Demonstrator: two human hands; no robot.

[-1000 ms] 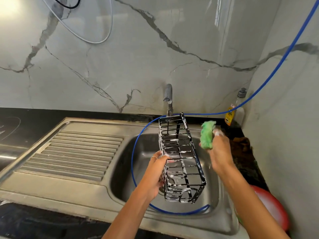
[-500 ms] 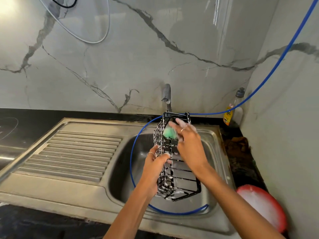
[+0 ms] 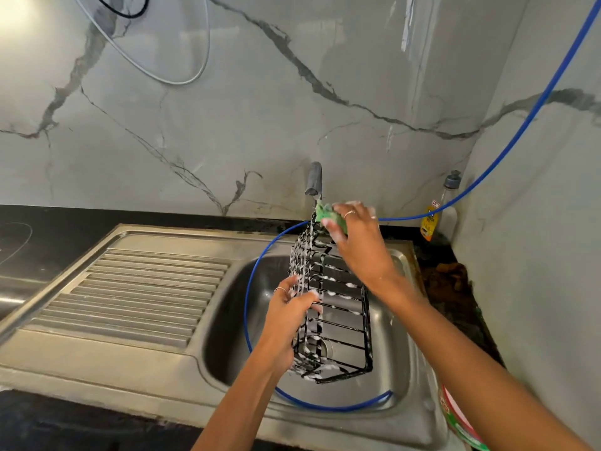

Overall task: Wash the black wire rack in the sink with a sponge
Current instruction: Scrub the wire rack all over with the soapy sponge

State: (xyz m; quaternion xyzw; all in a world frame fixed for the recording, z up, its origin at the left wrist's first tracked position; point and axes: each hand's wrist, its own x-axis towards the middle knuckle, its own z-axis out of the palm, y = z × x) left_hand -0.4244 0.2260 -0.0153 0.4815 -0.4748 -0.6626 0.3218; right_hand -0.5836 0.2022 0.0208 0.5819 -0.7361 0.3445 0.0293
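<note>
A black wire rack [image 3: 338,307], flecked with white suds, is held on end over the steel sink [image 3: 234,346]. My left hand [image 3: 289,317] grips its left side near the lower half. My right hand [image 3: 357,242] holds a green sponge [image 3: 328,218] against the rack's top far end, just below the tap [image 3: 314,180]. The lower end of the rack hangs above the basin.
A blue hose [image 3: 507,151] comes down from the upper right and loops around the basin. A dish soap bottle [image 3: 437,211] stands in the back right corner. A ribbed drainboard [image 3: 136,291] lies left of the basin. A red-rimmed container [image 3: 461,421] sits at the lower right.
My right hand brought the sponge from the rack's right side onto it, then slid up to the top far end. The rack has tilted and turned a little in my left hand.
</note>
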